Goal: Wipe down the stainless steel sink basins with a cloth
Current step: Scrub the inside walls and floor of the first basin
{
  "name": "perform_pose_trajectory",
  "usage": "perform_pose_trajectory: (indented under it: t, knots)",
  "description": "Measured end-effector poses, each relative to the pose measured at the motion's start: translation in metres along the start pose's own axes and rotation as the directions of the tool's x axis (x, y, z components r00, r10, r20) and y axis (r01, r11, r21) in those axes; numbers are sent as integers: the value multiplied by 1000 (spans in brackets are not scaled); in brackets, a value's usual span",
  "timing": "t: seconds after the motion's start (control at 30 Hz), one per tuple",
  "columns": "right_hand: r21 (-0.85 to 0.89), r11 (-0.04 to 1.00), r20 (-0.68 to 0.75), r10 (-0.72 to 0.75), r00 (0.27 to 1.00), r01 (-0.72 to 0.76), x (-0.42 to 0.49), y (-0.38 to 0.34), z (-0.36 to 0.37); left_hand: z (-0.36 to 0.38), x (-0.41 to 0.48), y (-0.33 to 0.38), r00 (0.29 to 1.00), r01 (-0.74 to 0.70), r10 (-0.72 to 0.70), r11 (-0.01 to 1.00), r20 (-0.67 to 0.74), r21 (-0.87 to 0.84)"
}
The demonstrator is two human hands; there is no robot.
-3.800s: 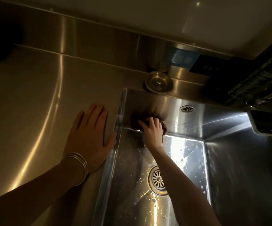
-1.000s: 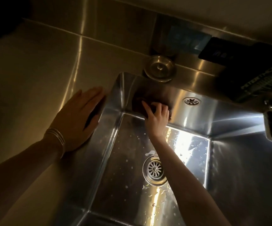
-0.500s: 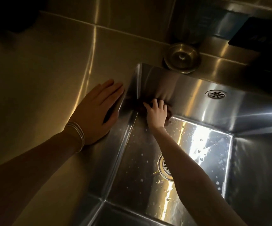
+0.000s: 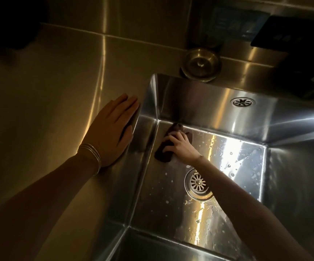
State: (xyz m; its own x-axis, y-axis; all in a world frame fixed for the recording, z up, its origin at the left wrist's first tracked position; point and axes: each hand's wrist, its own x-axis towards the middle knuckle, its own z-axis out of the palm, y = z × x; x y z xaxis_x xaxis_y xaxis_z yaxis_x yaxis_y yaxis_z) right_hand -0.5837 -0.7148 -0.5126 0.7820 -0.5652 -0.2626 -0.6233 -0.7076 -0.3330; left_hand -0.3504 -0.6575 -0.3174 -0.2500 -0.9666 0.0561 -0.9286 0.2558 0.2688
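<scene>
A stainless steel sink basin (image 4: 199,102) fills the right half of the view, its floor wet with droplets around a round drain strainer (image 4: 198,183). A dark cloth (image 4: 163,152) lies on the basin floor in the far left corner. My right hand (image 4: 182,146) presses down on the cloth with curled fingers over it, close to the left wall. My left hand (image 4: 111,129) rests flat on the steel counter (image 4: 48,110) beside the basin's left rim, fingers straight, bangles on the wrist.
A round metal sink plug (image 4: 201,65) sits on the ledge behind the basin. An overflow grille (image 4: 242,101) is in the back wall. A dark object (image 4: 293,53) occupies the upper right. The steel backsplash rises behind.
My right hand and the cloth have come down from the back wall onto the basin floor in the left corner. The view has tilted lower; my left hand stays on the counter.
</scene>
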Motion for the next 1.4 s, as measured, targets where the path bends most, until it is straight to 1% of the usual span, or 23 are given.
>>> perform_pose_trajectory:
  t: [0.03, 0.07, 0.13, 0.17, 0.2, 0.23, 0.27, 0.33, 0.4, 0.47, 0.63, 0.73, 0.83, 0.9, 0.97, 1.03, 1.07, 1.1, 1.13, 1.2, 1.3, 1.33, 1.4]
  knots:
    - [15, 1000, 79, 25, 997, -26, -1, 3, 3, 0, 0, -1, 1000, -3, 3, 1000, -2, 1]
    - [58, 996, 112, 62, 992, -69, -2, 3, 6, 0, 0, -1, 1000, -5, 5, 1000, -1, 1]
    - [207, 959, 32, 191, 981, -193, -7, 0, 11, 1, -1, -1, 1000, -4, 4, 1000, 7, 1]
    - [273, 924, -22, 285, 958, -269, -8, -2, 11, 1, -1, -1, 1000, 0, 0, 1000, 10, 3]
    - [315, 883, -37, 377, 925, -347, -7, -4, 12, 0, -1, -1, 1000, 3, -3, 1000, 11, 6]
    - [323, 850, -3, 440, 898, -415, -5, -6, 11, 1, 0, -1, 1000, 4, -4, 1000, 12, 6]
    - [287, 842, 58, 461, 885, -457, -2, -6, 12, 1, 0, -1, 1000, 4, -4, 1000, 11, 5]
    - [165, 869, 158, 443, 882, -466, 3, -6, 13, 1, 0, -1, 1000, 7, -7, 1000, 11, 3]
    - [111, 879, 151, 446, 882, -464, 6, -3, 16, 1, 0, -1, 1000, 10, -10, 1000, 9, 6]
    - [116, 860, 122, 484, 867, -496, 3, -1, 22, 0, 0, -1, 1000, 2, -2, 1000, 8, 5]
    - [84, 820, 147, 552, 821, -566, -9, -3, 41, 0, 0, -1, 1000, 2, -2, 1000, -2, 9]
    - [38, 858, 59, 511, 858, -513, -9, -5, 34, -1, -1, 0, 1000, -1, 1, 1000, 3, 5]
    - [172, 873, 22, 459, 888, -456, -2, -18, 8, -1, -1, 1, 1000, 6, -6, 1000, 6, 19]
    - [282, 883, -128, 423, 897, -376, 5, -36, -18, -2, -1, 2, 1000, 8, -8, 1000, 5, 26]
    - [332, 905, -320, 373, 871, -265, 10, -55, -48, -3, 0, 3, 1000, 10, -10, 1000, -2, 24]
    - [303, 935, -489, 319, 812, -184, 12, -68, -69, -3, 0, 4, 1000, 17, -17, 1000, -4, 18]
    - [289, 943, -538, 304, 786, -167, 13, -73, -74, -3, 0, 4, 1000, 19, -19, 1000, -6, 14]
    - [295, 941, -546, 309, 779, -166, 15, -75, -77, -3, 0, 4, 1000, 19, -19, 1000, -7, 10]
    - [323, 928, -509, 335, 793, -185, 20, -76, -77, -3, 0, 4, 1000, 17, -17, 1000, -7, 8]
    - [349, 894, -354, 404, 843, -281, 33, -70, -72, -3, 1, 4, 1000, 10, -10, 1000, -3, 14]
    - [241, 888, -130, 429, 894, -391, 48, -58, -67, -6, 0, 6, 1000, 18, -18, 1000, 1, 14]
    - [238, 887, -104, 427, 898, -395, 46, -58, -68, -6, 1, 7, 1000, 18, -18, 1000, 8, 8]
    - [265, 898, -158, 399, 903, -351, 37, -65, -73, -7, 0, 6, 1000, 20, -20, 1000, 8, 8]
